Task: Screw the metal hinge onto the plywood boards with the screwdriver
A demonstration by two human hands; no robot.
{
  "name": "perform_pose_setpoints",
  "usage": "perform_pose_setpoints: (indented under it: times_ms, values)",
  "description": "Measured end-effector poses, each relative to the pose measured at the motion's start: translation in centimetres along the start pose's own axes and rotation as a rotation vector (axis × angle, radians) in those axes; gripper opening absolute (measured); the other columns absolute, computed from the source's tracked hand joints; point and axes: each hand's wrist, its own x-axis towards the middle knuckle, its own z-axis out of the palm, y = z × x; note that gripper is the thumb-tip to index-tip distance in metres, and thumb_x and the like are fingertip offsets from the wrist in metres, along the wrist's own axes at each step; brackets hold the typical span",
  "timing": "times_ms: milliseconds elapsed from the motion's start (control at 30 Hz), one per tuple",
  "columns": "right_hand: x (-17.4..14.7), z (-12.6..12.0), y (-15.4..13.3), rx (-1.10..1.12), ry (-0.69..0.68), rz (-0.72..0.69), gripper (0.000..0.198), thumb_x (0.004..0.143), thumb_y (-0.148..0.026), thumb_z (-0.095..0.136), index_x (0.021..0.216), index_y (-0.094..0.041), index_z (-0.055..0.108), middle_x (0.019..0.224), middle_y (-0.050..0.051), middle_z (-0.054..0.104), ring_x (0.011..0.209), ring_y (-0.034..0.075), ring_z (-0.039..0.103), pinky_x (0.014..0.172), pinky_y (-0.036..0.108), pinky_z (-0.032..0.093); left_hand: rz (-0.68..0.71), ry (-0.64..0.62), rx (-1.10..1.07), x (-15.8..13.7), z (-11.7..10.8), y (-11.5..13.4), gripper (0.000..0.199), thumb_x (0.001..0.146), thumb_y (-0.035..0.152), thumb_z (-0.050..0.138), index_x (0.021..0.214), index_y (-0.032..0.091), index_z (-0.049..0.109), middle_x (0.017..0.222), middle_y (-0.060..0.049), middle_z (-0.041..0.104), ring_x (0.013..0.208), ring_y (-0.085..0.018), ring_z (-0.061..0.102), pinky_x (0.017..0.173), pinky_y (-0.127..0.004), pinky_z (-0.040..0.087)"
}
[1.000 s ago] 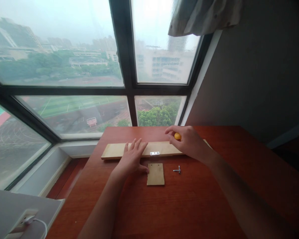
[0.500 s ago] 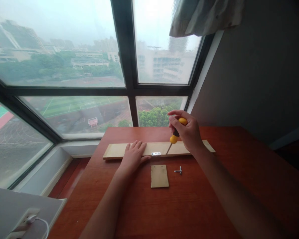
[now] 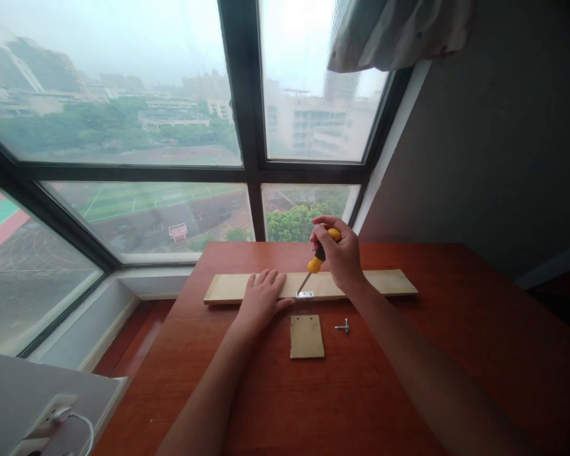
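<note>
1. Take the small metal fitting (image 3: 306, 295) as the clock's hub, twelve o'clock pointing towards the window; it sits on the near edge of the long wooden board (image 3: 380, 282), which runs from nine to three.
2. The right hand (image 3: 346, 258), at two o'clock, has its grip wrapped around the handle of the screwdriver (image 3: 315, 263). The tip is at the fitting's nine o'clock end; whether it is seated in a screw head is too small to tell.
3. The shaft leans, its handle towards one o'clock. My judgement: bring it upright over the fitting before turning, since a slanted tip is apt to slip out.
4. The left hand (image 3: 265, 297), at nine o'clock, is spread wide and flat on the board, its thumb near the fitting and grasping nothing. That bracing should suit the work, but the thumb would be safer further towards nine, clear of a slip.
5. Pressing straight down, firmly, while turning slowly should help the tip bite; the board could otherwise swivel on the surface (image 3: 308, 411).
6. The small drilled panel (image 3: 306, 339) at six o'clock and the loose metal pieces (image 3: 342, 327) at four lie apart from the board; sleeveless forearms should avoid brushing them.
</note>
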Motion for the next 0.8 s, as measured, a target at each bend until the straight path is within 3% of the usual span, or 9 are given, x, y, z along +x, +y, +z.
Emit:
perform_pose_setpoints:
  times_ms: [800]
  values:
    - [1.2,-0.9,1.9,-0.070,0.096,0.028,0.018,0.085,-0.036,0.058,0.091,-0.019,0.061,0.069,-0.003,0.061,0.055,0.009,0.055,0.055,0.022,0.047,0.002,0.022,0.002,-0.1,0.7,-0.3,0.057,0.085,0.059,0.053,0.130,0.025,0.050,0.135,-0.012,0.054,0.127,-0.031,0.043,0.104,-0.048,0.031]
